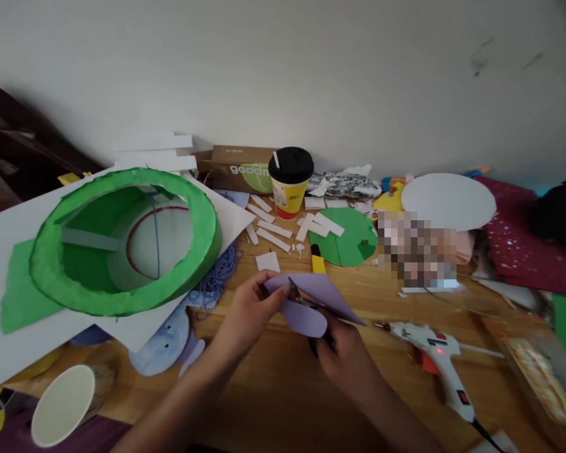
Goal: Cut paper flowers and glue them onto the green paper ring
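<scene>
Left hand (263, 298) pinches purple paper (321, 289) by its left end, thumb on top; right hand (346, 349) grips scissors (295, 291), blades at the sheet. Paper sits between both hands, above the wooden table (278, 390). Probably light, thin, bendy, easily creased or torn, little slip. Best hold: flat pinch near an edge, fingertips clear of the blades.

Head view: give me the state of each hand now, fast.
Left hand: closed, fingers pinching the purple paper.
Right hand: closed, holding the scissors, blades at the paper.
</scene>
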A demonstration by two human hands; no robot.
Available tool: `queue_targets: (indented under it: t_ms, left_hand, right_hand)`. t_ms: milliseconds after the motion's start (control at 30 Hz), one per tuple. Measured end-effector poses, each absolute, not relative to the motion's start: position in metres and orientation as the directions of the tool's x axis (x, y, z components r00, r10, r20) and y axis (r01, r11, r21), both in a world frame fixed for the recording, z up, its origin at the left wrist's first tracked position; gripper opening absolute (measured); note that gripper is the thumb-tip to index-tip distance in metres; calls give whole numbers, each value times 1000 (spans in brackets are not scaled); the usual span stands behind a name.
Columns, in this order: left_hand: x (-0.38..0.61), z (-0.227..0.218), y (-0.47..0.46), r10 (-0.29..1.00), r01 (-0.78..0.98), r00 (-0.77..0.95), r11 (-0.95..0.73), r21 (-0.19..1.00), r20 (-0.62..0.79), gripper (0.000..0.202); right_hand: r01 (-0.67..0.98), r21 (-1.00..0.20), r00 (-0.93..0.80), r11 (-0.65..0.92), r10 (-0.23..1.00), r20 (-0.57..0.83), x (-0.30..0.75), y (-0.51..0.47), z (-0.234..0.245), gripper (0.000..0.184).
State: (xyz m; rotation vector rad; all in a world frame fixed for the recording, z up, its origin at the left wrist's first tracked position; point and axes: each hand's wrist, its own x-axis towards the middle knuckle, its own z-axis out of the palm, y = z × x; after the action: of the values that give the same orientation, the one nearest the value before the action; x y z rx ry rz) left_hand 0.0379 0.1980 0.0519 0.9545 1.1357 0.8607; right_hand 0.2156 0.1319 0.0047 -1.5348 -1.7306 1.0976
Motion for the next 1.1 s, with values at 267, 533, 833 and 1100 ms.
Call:
queue_targets:
  t_ms: [267, 533, 833, 1100]
  left_hand:
    - [51, 46, 189, 928, -132, 116, 369, 920, -355, 27]
    - [33, 64, 207, 932, 242, 221, 232, 942, -286, 18]
    - [31, 67, 212, 929, 391, 279, 123, 912, -245, 16]
    - [29, 69, 211, 884, 290, 327, 244, 926, -335, 13]
  right_hand:
    - [530, -845, -178, 75, 984, -24, 219, 134, 6, 40]
    - [509, -856, -176, 91, 984, 1, 220, 133, 5, 45]
    - [477, -879, -170, 4, 982, -88, 220, 132, 6, 38]
    - [506, -862, -180, 18, 980, -85, 219, 131, 6, 30]
